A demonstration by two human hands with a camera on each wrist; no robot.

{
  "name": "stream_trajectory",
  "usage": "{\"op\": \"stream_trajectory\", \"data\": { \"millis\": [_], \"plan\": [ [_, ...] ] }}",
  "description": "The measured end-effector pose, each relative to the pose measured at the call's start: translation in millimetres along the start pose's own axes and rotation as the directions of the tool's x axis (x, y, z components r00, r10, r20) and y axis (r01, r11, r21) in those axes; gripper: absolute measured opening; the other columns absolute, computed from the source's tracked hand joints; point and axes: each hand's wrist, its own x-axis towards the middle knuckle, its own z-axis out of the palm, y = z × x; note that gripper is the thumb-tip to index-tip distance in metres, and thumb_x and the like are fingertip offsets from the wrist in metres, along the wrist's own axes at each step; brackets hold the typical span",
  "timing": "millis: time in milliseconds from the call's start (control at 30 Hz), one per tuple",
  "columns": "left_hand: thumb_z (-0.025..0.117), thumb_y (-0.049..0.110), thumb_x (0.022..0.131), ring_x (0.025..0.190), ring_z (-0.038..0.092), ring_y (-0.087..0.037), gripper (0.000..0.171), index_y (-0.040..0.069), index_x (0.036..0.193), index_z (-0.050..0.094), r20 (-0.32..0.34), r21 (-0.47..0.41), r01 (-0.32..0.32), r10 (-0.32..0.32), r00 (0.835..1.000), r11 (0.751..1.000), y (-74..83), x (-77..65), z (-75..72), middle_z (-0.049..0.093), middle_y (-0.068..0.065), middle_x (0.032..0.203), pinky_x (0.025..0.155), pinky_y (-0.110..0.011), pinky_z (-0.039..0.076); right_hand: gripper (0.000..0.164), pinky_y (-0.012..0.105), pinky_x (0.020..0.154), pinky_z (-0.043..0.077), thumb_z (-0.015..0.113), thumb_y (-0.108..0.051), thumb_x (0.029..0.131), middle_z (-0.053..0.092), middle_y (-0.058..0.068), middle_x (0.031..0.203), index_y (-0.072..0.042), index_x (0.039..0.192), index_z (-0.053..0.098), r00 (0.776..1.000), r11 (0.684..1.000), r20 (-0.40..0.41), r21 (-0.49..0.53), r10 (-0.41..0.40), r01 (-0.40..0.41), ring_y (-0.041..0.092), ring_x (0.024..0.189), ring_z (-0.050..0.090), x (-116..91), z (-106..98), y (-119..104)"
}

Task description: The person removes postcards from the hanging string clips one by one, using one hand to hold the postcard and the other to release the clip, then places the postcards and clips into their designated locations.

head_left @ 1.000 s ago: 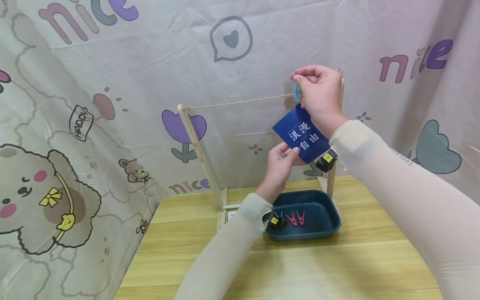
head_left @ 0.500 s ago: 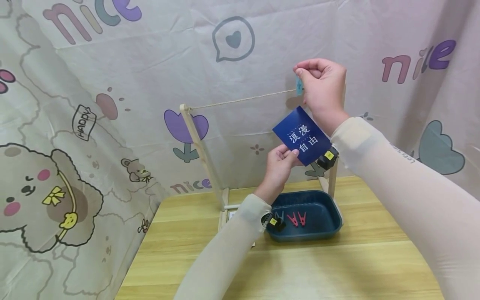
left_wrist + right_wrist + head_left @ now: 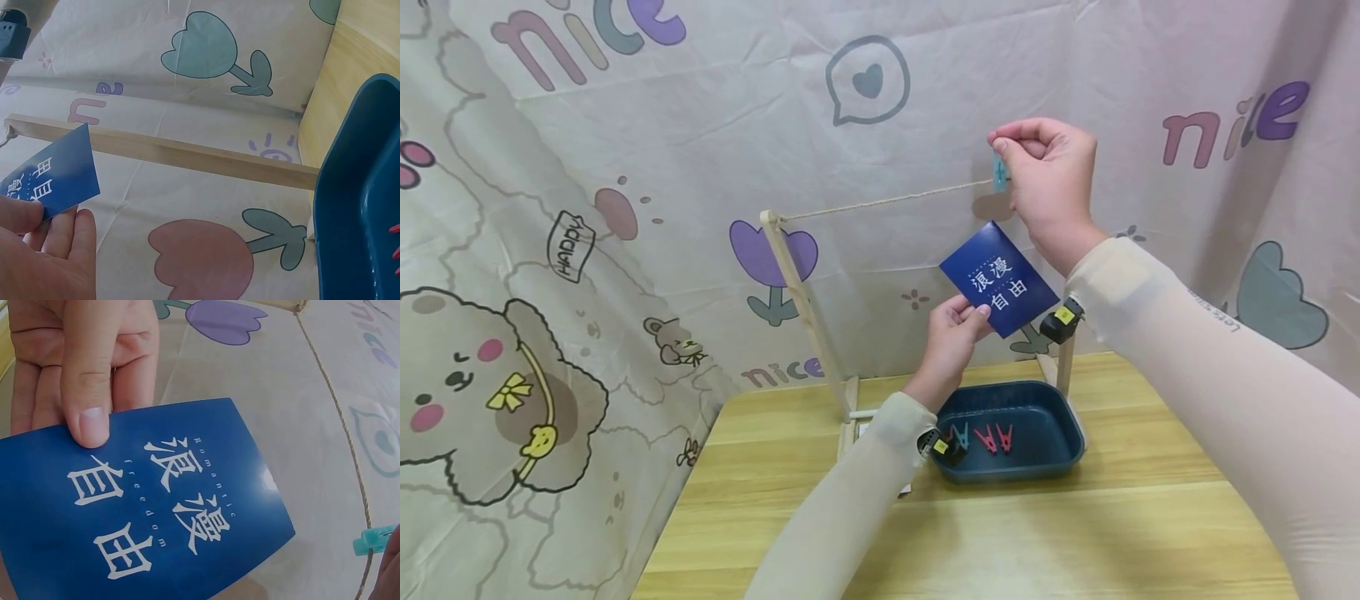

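Observation:
My left hand [image 3: 951, 342] pinches a blue card [image 3: 1000, 279] between thumb and fingers. White Chinese characters cover the card, with small "Romantic freedom" lettering in the right wrist view. Higher up, my right hand [image 3: 1052, 183] pinches a teal clothespin [image 3: 1000, 175] at the string [image 3: 887, 202]. In the right wrist view the clothespin [image 3: 375, 540] sits across the string, and only a bit of that hand shows at the edge. The card hangs tilted below the clothespin, apart from it, one corner pointing up.
The string runs from a wooden post [image 3: 801, 292] at left towards the right post [image 3: 1065, 367]. A dark blue basin [image 3: 1011, 477] on the wooden table [image 3: 760, 500] holds red clothespins [image 3: 995, 439] and a teal one [image 3: 960, 436]. A printed curtain [image 3: 700, 125] hangs behind.
The card has moved down and slightly left, so the gap below the clothespin has widened. My right hand has risen a little with the clothespin and string.

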Motion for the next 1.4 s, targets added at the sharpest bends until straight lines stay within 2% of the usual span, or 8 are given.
{"op": "stream_trajectory", "data": {
  "millis": [267,533,800,967,1167,1400],
  "plan": [
    [0.063,0.011,0.111,0.116,0.079,-0.025,0.025,0.01,0.133,0.074,-0.002,-0.003,0.013,-0.013,1.0,1.0,1.5,-1.4,-3.4,0.082,-0.005,0.124,0.106,-0.044,0.062,0.013,0.02,0.043,0.039,0.077,-0.015,0.102,0.084,0.002,0.109,-0.008,0.112,0.083,1.0,1.0,-0.016,0.014,-0.007,0.008,0.018,0.063,0.056,2.6,2.5,-6.7],
    [0.063,0.009,0.11,0.116,0.079,-0.027,0.026,0.008,0.134,0.073,-0.008,-0.003,0.009,-0.009,1.0,1.0,2.6,-1.7,-4.7,0.082,-0.008,0.124,0.105,-0.043,0.062,0.013,0.02,0.043,0.041,0.078,-0.014,0.101,0.084,0.006,0.11,-0.006,0.111,0.083,0.999,0.998,-0.037,0.067,0.022,-0.019,0.019,0.068,0.06,7.5,2.2,-6.9],
    [0.064,0.011,0.11,0.117,0.079,-0.026,0.027,0.009,0.136,0.072,-0.014,0.015,0.012,-0.012,1.0,1.0,3.1,-3.7,-6.3,0.082,-0.005,0.125,0.106,-0.043,0.061,0.01,0.02,0.041,0.04,0.08,-0.011,0.099,0.083,0.009,0.11,-0.005,0.106,0.083,0.999,0.992,-0.036,0.126,0.03,-0.025,0.018,0.065,0.059,14.2,4.6,-6.8],
    [0.063,0.012,0.111,0.117,0.079,-0.026,0.027,0.01,0.135,0.072,-0.011,0.012,0.007,-0.007,1.0,1.0,3.7,-4.1,-7.1,0.082,-0.005,0.125,0.106,-0.045,0.061,0.013,0.02,0.043,0.041,0.079,-0.014,0.1,0.083,0.009,0.114,-0.006,0.109,0.083,0.999,0.996,-0.016,0.074,0.041,-0.039,0.017,0.065,0.057,9.8,3.8,-6.2],
    [0.063,0.012,0.111,0.116,0.079,-0.026,0.026,0.01,0.135,0.073,-0.014,0.016,0.005,-0.005,1.0,1.0,4.1,-5.1,-7.8,0.082,-0.005,0.124,0.106,-0.045,0.061,0.016,0.02,0.043,0.041,0.077,-0.018,0.102,0.083,0.004,0.116,-0.007,0.114,0.082,0.998,0.998,0.001,-0.008,0.061,-0.061,0.017,0.075,0.064,0.9,2.6,-6.3],
    [0.063,0.011,0.111,0.114,0.08,-0.029,0.026,0.007,0.135,0.072,-0.024,0.022,-0.003,0.003,1.0,1.0,4.8,-5.7,-11.1,0.082,-0.008,0.124,0.101,-0.044,0.064,0.018,0.02,0.044,0.042,0.078,-0.025,0.102,0.084,0.0,0.116,-0.013,0.115,0.083,0.996,0.987,0.008,-0.135,0.085,-0.083,0.013,0.068,0.061,-8.5,1.8,-1.5]
  ]
}}
